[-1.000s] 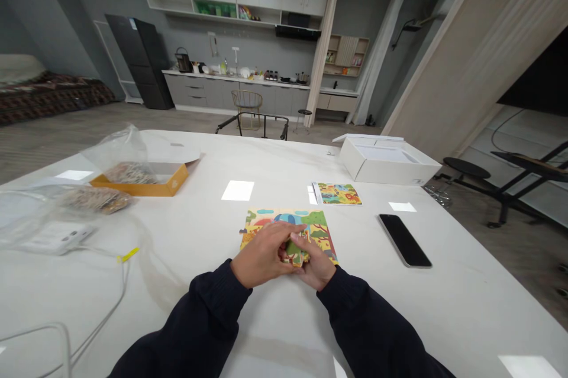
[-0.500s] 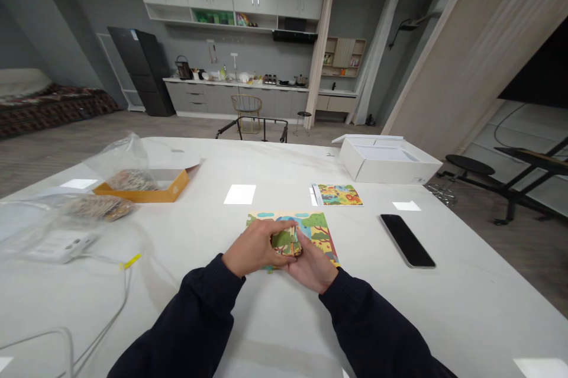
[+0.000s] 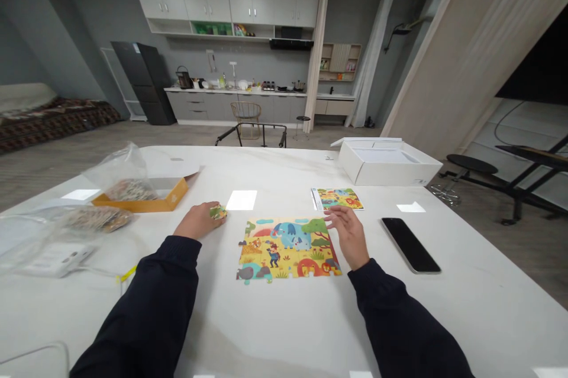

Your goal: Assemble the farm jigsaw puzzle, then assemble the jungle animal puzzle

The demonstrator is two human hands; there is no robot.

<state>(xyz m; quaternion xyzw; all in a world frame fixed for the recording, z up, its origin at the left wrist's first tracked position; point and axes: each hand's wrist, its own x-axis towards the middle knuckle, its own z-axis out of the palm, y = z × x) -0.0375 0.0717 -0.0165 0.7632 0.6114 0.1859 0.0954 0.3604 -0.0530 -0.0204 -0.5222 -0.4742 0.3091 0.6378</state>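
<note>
A partly assembled jigsaw puzzle [image 3: 288, 251] with elephants, a small figure and lions lies flat on the white table. To its upper left, my left hand [image 3: 199, 221] is wrapped round a small stack of puzzle pieces [image 3: 218, 212]. My right hand [image 3: 348, 233] is at the puzzle's right edge, fingers apart and nothing seen in them. Just beyond its fingertips lies a printed picture card [image 3: 339, 198] in matching colours.
A black phone [image 3: 410, 245] lies at the right, a white open box [image 3: 388, 162] behind it. Left are an orange box tray [image 3: 166, 196], plastic bags of pieces [image 3: 95, 218], a white power strip [image 3: 60, 259] and cables.
My hands have moved apart from over the puzzle, uncovering it. My left hand has carried the stack left; my right hand has let go and moved right. The view has tilted up slightly.
</note>
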